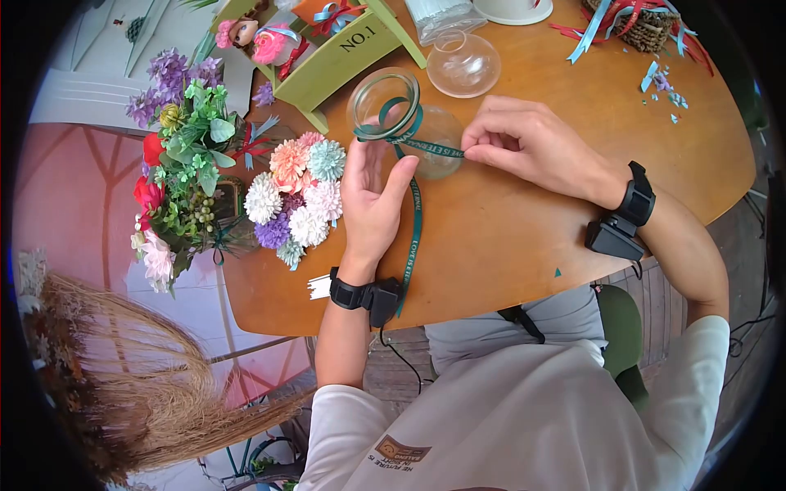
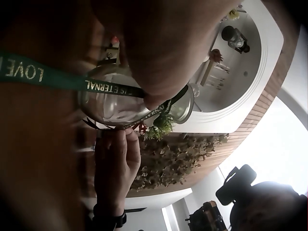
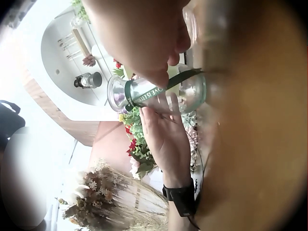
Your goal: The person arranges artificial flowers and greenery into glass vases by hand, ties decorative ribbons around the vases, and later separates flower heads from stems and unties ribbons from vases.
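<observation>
A clear glass vase [image 1: 444, 131] with a wide rim stands on the wooden table, tipped toward the left in the head view. A dark green ribbon [image 1: 415, 233] printed with "LOVE IS ETERNAL" loops round its neck, and one long tail hangs down past the left wrist. My left hand [image 1: 372, 200] holds the vase at the neck, fingers behind the glass and thumb at the near side. With thumb and forefinger my right hand [image 1: 532, 147] pinches the ribbon's other end, drawn out straight to the right. In the right wrist view the ribbon [image 3: 185, 76] crosses the vase's body.
Artificial flowers [image 1: 299, 192] lie left of the vase, beside a leafy bouquet [image 1: 192, 147]. Behind stands a green wooden planter [image 1: 352, 53] marked "NO.1" with a doll. A round glass bowl [image 1: 463, 65] and a wicker basket [image 1: 651, 29] sit at the back; ribbon scraps [image 1: 661, 83] lie right.
</observation>
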`<state>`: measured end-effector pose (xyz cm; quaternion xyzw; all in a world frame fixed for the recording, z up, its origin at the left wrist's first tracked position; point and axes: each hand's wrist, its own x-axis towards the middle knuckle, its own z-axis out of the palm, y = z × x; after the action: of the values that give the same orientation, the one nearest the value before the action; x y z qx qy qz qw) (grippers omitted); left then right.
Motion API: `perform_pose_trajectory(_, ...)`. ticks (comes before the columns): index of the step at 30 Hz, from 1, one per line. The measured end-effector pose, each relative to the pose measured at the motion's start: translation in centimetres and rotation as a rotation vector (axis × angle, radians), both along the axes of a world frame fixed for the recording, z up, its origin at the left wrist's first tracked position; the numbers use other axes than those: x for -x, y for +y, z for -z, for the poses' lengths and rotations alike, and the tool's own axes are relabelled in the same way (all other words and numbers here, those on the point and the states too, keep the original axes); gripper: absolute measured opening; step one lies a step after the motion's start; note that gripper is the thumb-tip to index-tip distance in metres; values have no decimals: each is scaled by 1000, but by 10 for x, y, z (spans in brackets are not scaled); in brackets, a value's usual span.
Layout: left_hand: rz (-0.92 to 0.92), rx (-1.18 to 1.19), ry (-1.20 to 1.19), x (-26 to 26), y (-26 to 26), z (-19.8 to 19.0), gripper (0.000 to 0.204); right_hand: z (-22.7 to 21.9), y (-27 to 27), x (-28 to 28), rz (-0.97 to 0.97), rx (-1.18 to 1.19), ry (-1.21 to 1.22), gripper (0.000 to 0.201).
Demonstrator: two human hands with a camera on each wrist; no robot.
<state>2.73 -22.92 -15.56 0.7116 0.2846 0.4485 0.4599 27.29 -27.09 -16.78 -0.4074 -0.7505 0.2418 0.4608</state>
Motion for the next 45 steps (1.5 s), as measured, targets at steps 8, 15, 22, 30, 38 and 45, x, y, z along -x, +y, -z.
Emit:
perform_pose_trajectory(8, 4, 21, -3, 1, 1, 1, 57, -20, -14, -6, -304, 270, -166, 9)
perform_pose_trajectory(15, 13, 20, -36, 3, 1, 4, 60, -25, -24, -6, -533, 404, -259, 4)
perform_pose_trajectory(22, 46, -50, -65, 14, 4, 2, 59, -29, -23, -16, -711, 568, -289, 9)
perform_pose_trajectory(30, -133, 20, 136, 14, -8, -6, 32, -33, -22, -13, -876, 797, -305, 18)
perform_pose_trajectory(38, 110, 227, 126, 3, -21, -9, 29, -36, -32, 4, -916, 758, -372, 17)
perform_pose_trajectory(45, 257, 467, 20, 6, -19, -11, 30, -42, -33, 9, -941, 835, -374, 17)
